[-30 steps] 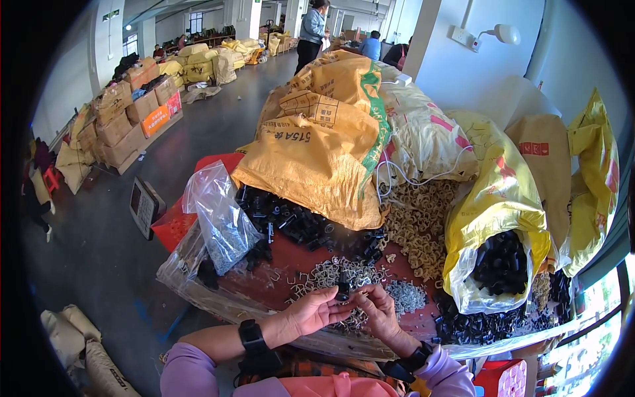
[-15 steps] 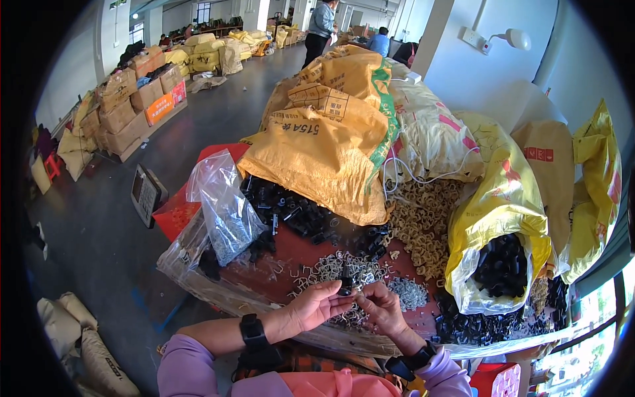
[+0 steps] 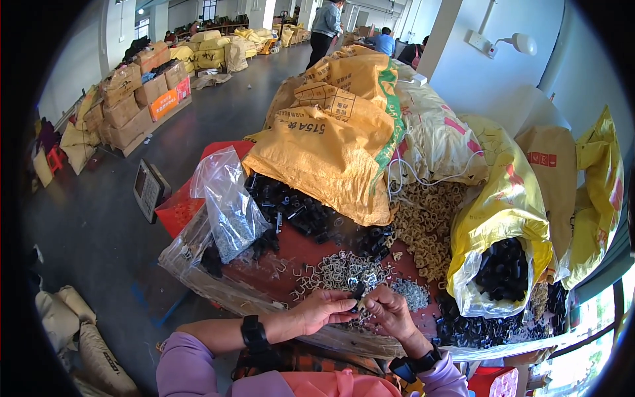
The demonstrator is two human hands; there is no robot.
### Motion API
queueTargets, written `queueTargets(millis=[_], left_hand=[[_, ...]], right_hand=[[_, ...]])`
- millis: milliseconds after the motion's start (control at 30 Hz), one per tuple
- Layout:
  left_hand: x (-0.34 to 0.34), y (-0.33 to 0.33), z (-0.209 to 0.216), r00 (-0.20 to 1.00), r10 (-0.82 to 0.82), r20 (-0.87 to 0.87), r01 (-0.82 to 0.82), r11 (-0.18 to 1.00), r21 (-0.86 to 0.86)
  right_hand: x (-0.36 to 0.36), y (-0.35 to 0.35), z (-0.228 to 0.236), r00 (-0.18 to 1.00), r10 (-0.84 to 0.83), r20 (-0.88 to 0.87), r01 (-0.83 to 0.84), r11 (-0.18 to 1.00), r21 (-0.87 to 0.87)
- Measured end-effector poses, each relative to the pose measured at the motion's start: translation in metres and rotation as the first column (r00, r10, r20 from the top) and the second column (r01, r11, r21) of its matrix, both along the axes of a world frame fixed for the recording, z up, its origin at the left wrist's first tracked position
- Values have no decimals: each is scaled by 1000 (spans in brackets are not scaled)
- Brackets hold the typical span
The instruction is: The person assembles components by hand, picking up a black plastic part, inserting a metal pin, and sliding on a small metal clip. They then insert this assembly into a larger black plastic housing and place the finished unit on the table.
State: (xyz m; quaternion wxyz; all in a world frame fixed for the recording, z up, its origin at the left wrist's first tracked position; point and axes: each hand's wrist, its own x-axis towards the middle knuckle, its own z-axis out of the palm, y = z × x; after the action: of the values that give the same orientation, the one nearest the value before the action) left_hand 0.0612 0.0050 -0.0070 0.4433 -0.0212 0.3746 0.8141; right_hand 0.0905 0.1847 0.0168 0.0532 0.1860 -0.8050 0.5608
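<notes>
My left hand [image 3: 323, 311] is closed around a small black plastic part [image 3: 358, 291], which stands up between thumb and fingers. A bit of tan shows just below it. Right beside it, my right hand [image 3: 390, 312] is curled with thumb and forefinger pinched; anything in that pinch is too small to make out. Both hands hover at the near edge of the red-topped table [image 3: 264, 270]. Just beyond them lies a heap of silver U-shaped metal hooks [image 3: 337, 270]. A pile of small grey metal pieces [image 3: 411, 292] sits by my right hand.
Black plastic parts [image 3: 301, 213] spill from under a large orange woven sack [image 3: 324, 145]. Tan curved clips [image 3: 426, 231] are heaped to its right. A yellow sack [image 3: 506, 205] holds more black parts. A clear bag [image 3: 228, 205] of small pieces stands left, near a scale [image 3: 151, 192].
The black part has tipped from upright to a slant in my left hand. My right hand has shifted slightly right and its fingers have curled up. The view has moved a little.
</notes>
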Motion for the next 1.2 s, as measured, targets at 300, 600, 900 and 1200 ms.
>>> queueTargets(millis=[300, 600, 900, 1200], left_hand=[[0, 2, -2, 999, -15, 39, 14, 1000, 16], [1, 3, 1, 997, -52, 60, 51, 998, 21], [-10, -8, 2, 999, -36, -6, 36, 999, -17], [-18, -18, -3, 995, 101, 3, -101, 993, -54]], right_hand=[[5, -9, 2, 991, -41, 129, 61, 986, -154], [12, -18, -13, 952, -179, 249, 247, 929, -276], [13, 1, -19, 970, -89, 226, 50, 984, 171], [13, -20, -34, 980, 125, -154, 39, 640, 768]])
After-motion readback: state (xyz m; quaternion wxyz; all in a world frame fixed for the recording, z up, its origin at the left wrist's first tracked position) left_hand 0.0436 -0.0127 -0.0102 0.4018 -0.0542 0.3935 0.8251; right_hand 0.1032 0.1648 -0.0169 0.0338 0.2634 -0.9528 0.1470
